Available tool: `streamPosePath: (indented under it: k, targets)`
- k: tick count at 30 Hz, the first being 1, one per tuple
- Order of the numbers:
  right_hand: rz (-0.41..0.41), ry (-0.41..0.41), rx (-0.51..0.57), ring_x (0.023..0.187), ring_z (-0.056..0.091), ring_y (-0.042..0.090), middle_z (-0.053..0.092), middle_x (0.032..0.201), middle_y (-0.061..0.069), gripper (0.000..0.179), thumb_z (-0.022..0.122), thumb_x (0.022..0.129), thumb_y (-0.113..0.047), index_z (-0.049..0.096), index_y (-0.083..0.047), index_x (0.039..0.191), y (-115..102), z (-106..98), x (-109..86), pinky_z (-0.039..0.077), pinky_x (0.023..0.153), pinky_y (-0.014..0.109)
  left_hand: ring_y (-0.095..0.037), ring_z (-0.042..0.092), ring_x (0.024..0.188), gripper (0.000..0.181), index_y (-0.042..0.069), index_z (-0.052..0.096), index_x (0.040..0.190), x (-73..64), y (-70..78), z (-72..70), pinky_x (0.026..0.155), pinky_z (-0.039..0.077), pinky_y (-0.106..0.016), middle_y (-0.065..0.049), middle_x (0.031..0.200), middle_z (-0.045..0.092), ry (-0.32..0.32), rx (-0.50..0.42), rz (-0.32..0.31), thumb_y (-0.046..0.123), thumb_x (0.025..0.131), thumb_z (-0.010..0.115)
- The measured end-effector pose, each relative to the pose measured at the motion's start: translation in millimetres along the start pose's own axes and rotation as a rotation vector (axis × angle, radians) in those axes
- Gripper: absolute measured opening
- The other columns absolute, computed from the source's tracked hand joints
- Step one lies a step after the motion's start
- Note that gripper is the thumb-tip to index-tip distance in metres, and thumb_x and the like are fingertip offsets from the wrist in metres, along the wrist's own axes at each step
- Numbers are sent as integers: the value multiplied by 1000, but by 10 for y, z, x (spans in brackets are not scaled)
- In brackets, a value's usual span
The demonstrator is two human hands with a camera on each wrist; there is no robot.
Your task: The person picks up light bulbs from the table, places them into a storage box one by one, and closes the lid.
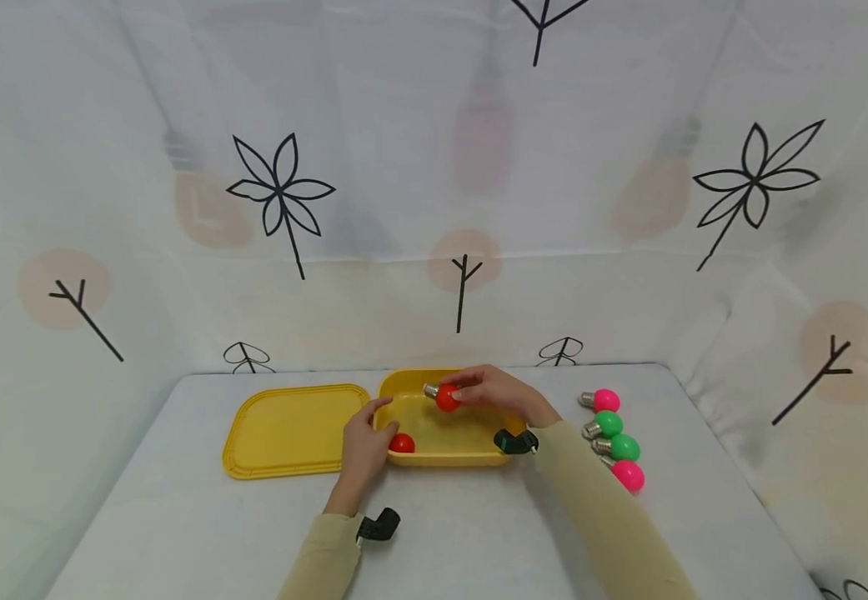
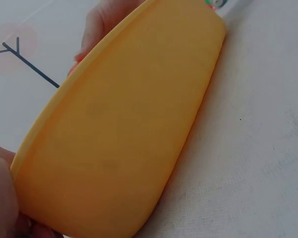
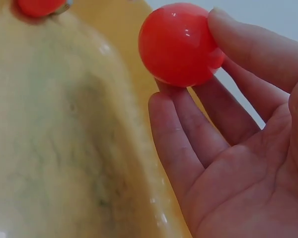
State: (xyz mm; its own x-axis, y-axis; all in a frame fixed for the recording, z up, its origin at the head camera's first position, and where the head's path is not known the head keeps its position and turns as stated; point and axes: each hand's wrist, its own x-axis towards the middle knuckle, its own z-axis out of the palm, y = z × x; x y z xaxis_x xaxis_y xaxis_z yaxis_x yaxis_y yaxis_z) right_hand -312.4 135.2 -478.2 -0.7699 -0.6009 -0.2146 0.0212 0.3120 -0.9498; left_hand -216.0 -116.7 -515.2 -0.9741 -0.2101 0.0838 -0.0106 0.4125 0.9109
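My right hand point(image 1: 492, 390) pinches a red light bulb point(image 1: 447, 397) by its round globe, above the yellow plastic box point(image 1: 449, 459). In the right wrist view the globe point(image 3: 176, 44) sits between thumb and fingertips. My left hand point(image 1: 363, 450) grips the box at its left side, the thumb over the rim; in the left wrist view part of the hand point(image 2: 2, 196) shows at the box's end. A second red bulb point(image 1: 402, 443) lies inside the box at the near left corner, close to my left thumb.
Left of the box lies a flat yellow lid point(image 1: 294, 429), partly behind my left hand. On the right of the white table point(image 1: 441, 542) several bulbs stand in a column: a pink bulb point(image 1: 606, 401), green bulbs point(image 1: 625, 448) and another pink bulb point(image 1: 629, 476). A patterned white cloth point(image 1: 403, 317) rises behind.
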Motion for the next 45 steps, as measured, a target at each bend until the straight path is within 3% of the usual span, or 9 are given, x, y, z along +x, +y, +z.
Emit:
streamPosePath:
  k: [8,18,28,32,36,45]
  targets:
    - [-55,2,-43,110,55,26,62,127,8,35,69,92,-15,69,-9,127,64,25,21,49,95,34,-34,52,128,42,7,68,127,-7,-18,-30,104,42,-50,-18,134,60,-22,0,12,6,86,73]
    - [-16,44,-144,107,56,24,65,121,5,33,72,90,-15,71,-9,122,57,76,43,49,94,35,-33,49,131,46,7,66,130,3,-44,-40,106,40,-48,-17,136,59,-28,-18,4,6,85,74]
    - [25,57,-165,104,56,24,66,119,5,32,73,89,-15,72,-8,120,41,99,56,50,92,34,-32,51,128,46,11,68,130,-17,-41,-54,106,41,-50,-17,136,59,-15,25,-12,9,85,76]
    - [33,56,-173,100,58,22,66,117,6,33,73,89,-14,71,-7,121,60,94,80,51,88,32,-29,56,103,45,13,69,128,-17,-39,-58,90,48,-42,-17,115,63,-3,68,4,10,84,77]
    - [38,53,-194,96,59,21,67,114,5,33,73,88,-14,71,-7,121,61,92,98,52,85,31,-24,45,85,44,15,70,126,-18,-31,-60,70,37,-36,-12,94,51,16,106,10,12,83,78]
    - [31,33,-192,96,60,20,68,115,6,34,73,88,-10,70,-5,121,56,90,82,52,86,31,-23,47,86,43,17,71,125,-23,-11,-67,72,40,-34,-10,97,52,21,117,6,12,83,78]
